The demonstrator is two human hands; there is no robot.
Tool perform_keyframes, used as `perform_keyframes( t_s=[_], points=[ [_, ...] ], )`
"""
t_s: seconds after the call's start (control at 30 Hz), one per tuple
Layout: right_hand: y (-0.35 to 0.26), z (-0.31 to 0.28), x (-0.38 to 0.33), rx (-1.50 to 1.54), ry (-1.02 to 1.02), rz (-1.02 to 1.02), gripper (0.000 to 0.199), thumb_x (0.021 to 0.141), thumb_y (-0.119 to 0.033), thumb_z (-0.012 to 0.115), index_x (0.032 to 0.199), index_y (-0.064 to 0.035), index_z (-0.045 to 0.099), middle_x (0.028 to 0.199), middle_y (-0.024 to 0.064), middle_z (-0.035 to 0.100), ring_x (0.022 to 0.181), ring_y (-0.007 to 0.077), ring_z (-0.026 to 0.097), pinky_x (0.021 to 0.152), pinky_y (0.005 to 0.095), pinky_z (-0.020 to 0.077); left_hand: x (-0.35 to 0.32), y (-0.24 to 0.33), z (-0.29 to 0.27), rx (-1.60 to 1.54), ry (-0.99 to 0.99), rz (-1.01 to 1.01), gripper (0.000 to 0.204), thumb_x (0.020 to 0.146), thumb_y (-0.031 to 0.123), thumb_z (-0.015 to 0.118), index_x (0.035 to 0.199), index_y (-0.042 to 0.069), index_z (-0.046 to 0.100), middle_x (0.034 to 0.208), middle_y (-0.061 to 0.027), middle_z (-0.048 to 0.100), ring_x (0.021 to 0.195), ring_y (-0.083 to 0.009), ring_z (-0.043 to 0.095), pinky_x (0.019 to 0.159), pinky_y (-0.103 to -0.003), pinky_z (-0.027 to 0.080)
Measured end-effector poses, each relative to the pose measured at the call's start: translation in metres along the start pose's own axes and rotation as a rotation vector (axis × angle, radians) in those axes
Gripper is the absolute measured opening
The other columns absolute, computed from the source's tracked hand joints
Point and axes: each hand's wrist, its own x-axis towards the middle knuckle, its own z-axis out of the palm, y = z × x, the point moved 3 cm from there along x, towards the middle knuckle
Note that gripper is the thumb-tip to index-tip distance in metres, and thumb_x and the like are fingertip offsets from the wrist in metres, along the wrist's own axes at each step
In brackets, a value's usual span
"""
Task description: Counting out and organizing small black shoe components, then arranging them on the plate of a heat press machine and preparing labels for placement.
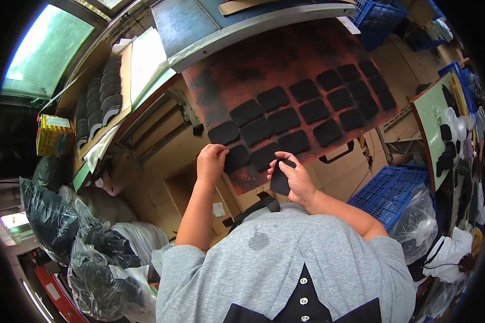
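A red-and-black stained board [242, 64] lies tilted in front of me, carrying several flat black foam pieces laid in rows. My left hand [211, 163] presses on one black piece [238, 157] at the board's near left corner. My right hand [292, 176] holds a stack of loose black foam pieces [281, 180] just off the board's near edge, thumb on top. More black pieces [313, 111] fill the middle and right of the board.
Stacks of black pieces [99, 102] sit on a cardboard shelf at left. Blue crates [389, 189] stand at right and at the top right. A green board [435, 121] with black pieces leans at right. Plastic bags [81, 237] pile up at lower left.
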Motion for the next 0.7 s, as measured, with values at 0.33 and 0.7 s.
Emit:
perform_keyframes(
  t_s=[0.33, 0.7],
  points=[
    [-0.016, 0.005, 0.002, 0.075, -0.018, -0.086, 0.023, 0.1, -0.007, 0.047, 0.123, -0.0083, 0.05, 0.105, 0.0114, 0.061, 0.095, 0.0221, 0.062, 0.086, 0.0365, 0.0554, -0.005, 0.037, 0.013, 0.244, 0.179, 0.239, 0.054, 0.091, 0.023, 0.064, 0.134, -0.003, 0.045, 0.143, -0.0237, 0.041, 0.133, -0.0415, 0.038, 0.11, -0.047, 0.031],
    [-0.137, -0.023, -0.076, -0.607, 0.069, -0.921, 0.043, 0.103, -0.03, 0.043, 0.141, -0.0082, 0.039, 0.142, 0.0107, 0.043, 0.132, 0.0205, 0.038, 0.111, 0.0373, 0.0268, -0.021, 0.197, 0.119, -0.825, -0.428, 0.113, 0.036, 0.088, -0.001, 0.063, 0.124, -0.002, 0.055, 0.109, -0.0074, 0.066, 0.098, -0.014, 0.063, 0.086, -0.027, 0.051]
  ],
)
